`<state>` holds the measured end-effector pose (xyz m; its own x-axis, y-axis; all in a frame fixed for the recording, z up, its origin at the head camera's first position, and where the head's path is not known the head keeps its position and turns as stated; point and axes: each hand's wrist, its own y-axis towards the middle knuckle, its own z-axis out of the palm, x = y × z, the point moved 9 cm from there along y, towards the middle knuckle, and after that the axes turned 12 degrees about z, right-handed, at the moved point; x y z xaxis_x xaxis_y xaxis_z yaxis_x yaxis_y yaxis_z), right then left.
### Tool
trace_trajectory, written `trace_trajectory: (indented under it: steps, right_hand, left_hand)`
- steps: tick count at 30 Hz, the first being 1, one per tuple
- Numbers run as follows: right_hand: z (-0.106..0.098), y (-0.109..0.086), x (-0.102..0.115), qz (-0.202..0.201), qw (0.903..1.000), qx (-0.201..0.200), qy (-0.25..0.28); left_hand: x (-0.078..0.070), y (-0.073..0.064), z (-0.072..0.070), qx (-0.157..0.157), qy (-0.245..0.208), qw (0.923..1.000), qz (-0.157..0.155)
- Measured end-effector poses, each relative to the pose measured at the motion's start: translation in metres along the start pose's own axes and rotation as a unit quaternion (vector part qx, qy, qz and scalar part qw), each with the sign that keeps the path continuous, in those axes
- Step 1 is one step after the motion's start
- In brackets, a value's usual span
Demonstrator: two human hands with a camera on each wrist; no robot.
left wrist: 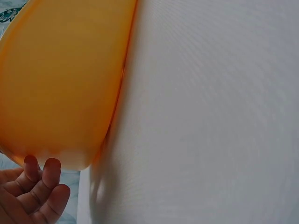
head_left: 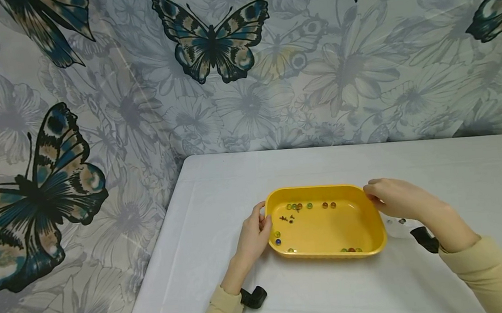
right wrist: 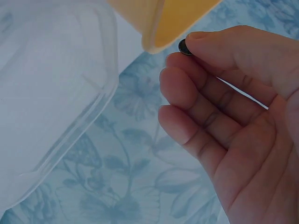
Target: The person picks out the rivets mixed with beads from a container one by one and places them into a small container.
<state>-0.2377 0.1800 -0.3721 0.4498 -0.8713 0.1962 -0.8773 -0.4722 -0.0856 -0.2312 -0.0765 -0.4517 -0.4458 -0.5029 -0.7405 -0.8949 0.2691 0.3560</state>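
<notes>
A yellow tray [head_left: 326, 230] lies on the white table. My left hand [head_left: 255, 231] holds the tray's left end, and in the left wrist view its fingers [left wrist: 51, 172] are at the tray's end wall. My right hand [head_left: 395, 198] is at the tray's right rim. In the right wrist view it pinches a small dark round piece [right wrist: 185, 47] between thumb and forefinger, close to the tray's edge. Inside the tray are several glass marbles [head_left: 309, 205], among them a blue marble [head_left: 278, 242], and several tiny dark pieces [head_left: 283, 218] too small to identify.
A clear plastic container [right wrist: 51, 93] stands right of the tray, partly under my right forearm, with small dark bits [head_left: 402, 221] in it. The white table [head_left: 217, 185] reaches back to a wall [head_left: 251, 111] covered with a butterfly-print pattern.
</notes>
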Motion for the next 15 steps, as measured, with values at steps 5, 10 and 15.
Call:
trace_trajectory:
  steps: [5,10,15]
  right_hand:
    - [-0.002,-0.005,-0.005,0.002,1.0000,-0.009,0.003]
    - [-0.004,-0.012,-0.013,0.011,0.9997,-0.022,0.006]
    - [-0.003,-0.016,-0.022,0.025,0.9993,-0.025,0.009]
  left_hand:
    - [0.000,0.000,0.000,0.000,0.000,1.0000,0.001]
    - [0.000,-0.001,0.000,0.002,0.002,1.0000,-0.002]
    - [0.000,0.000,0.000,0.002,0.000,1.0000,-0.001]
